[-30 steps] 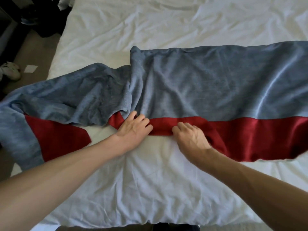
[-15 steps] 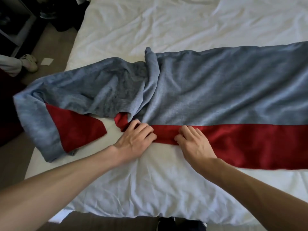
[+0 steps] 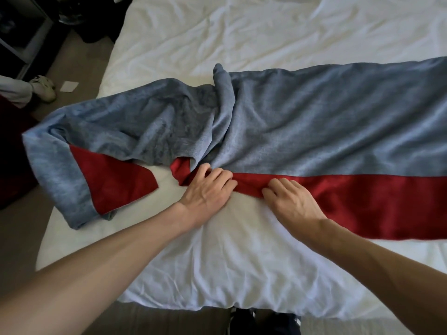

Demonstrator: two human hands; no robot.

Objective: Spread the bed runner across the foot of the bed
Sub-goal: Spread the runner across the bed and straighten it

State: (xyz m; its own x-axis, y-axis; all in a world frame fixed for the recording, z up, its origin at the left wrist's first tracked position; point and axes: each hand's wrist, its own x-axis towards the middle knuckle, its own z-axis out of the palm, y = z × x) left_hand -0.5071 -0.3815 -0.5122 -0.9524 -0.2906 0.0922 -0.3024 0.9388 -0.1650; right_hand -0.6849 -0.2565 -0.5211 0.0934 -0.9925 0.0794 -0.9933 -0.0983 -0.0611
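Grey-blue knit with a deep red band along its near side: that's the bed runner, lying crosswise on the white bed. On the right it is flat and smooth, running out past the edge of the view. On the left it is a mess, twisted and bunched, with a raised ridge of cloth at the middle climbing toward the far side. The left end is folded over on itself with a red wedge showing, and it sits right at the bed's left edge.

Both hands are down at the near red edge, close together at the middle of the runner. The left hand has its fingers curled into the knot where the red band twists under the grey, gripping the cloth there. The right hand, just beside it, has its fingers hooked over the red hem and pinches it against the sheet. Bare white sheet lies between the hands and the near end of the bed.

Off to the left on the floor are a pale shoe and a slip of paper.
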